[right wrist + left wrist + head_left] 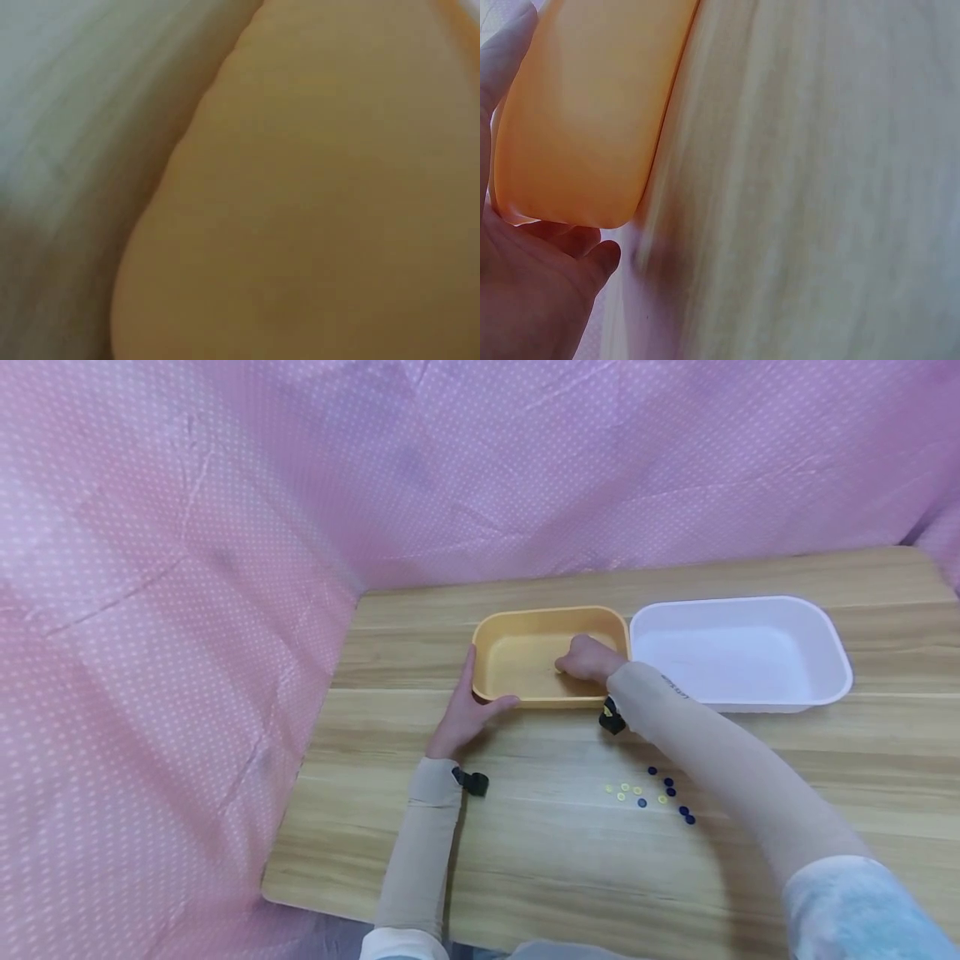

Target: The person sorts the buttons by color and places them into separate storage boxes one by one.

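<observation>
In the head view a yellow plastic bin stands on the table. My left hand grips its near left corner, fingers along the left wall and thumb at the front rim. The left wrist view shows the bin's orange-looking outer wall against that hand. Down inside the bin, toward its right, is my right hand with its fingers curled. A small yellow button shows at the fingertips, pinched and mostly hidden. The right wrist view is blurred and largely filled by a tan surface close to the lens.
Right beside the yellow bin stands a larger white bin. Several yellow buttons and several dark blue buttons lie scattered on the wooden table, nearer the body. A pink dotted cloth hangs behind and at the left.
</observation>
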{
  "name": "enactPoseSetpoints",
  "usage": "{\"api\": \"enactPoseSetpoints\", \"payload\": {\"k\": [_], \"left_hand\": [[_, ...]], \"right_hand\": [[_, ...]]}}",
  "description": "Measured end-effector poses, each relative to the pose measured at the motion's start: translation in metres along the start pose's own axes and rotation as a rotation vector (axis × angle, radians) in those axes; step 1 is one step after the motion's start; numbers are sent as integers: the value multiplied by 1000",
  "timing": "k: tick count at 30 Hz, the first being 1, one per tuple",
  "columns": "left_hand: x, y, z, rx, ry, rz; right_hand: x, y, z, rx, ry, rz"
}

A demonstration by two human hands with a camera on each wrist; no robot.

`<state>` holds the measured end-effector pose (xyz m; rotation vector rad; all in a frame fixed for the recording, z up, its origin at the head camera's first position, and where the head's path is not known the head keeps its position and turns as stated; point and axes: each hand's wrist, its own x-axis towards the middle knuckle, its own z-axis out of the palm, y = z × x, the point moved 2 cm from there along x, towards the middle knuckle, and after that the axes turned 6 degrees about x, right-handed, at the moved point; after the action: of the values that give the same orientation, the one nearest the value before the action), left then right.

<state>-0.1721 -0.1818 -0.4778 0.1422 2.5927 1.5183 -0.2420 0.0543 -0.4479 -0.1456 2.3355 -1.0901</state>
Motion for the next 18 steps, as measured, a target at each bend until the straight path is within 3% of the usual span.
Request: {"api": "enactPoseSetpoints", "payload": {"k": [12,18], "left_hand": [[3,3,2,1,-4,-19],[2,2,0,2,5,-22]], "right_hand": [[-6,2,-3,-9,41,-24],[-20,-8,-14,61,43,-111]]}}
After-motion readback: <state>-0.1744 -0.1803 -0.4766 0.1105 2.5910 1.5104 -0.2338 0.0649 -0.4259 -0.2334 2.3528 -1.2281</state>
